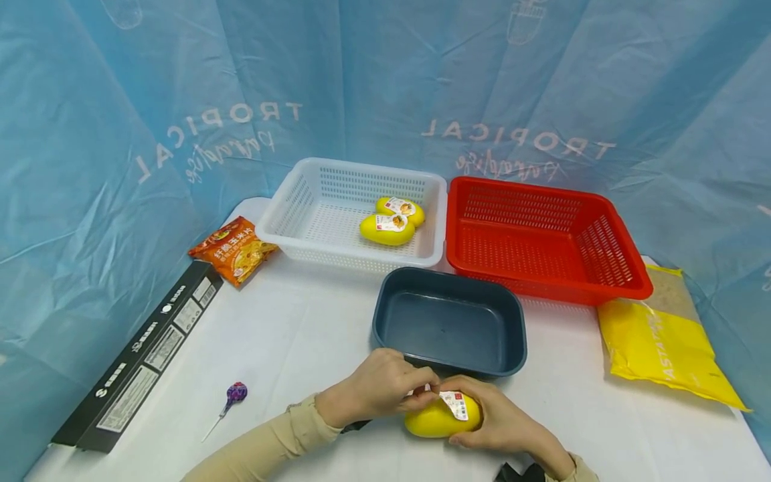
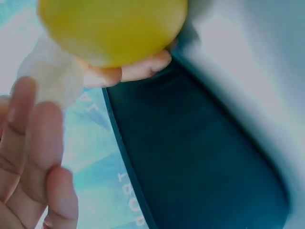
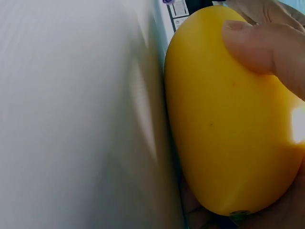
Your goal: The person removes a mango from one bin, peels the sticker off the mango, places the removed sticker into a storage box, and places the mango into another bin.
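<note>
My right hand grips a smooth, oval yellow melon around its right end, just over the table. In the right wrist view the melon shows a small green stem end, with the thumb across its upper side. A white printed sticker lies partly on its top, its left part lifted off. My left hand pinches that raised part of the sticker. The left wrist view shows the pale sticker stretched between the fingers and the melon. Both hands are at the near edge of a dark blue basin.
A white basket holds two labelled yellow melons. Beside it stands a red basket. An orange snack bag, a long black box and a purple lollipop lie left. A yellow packet lies right.
</note>
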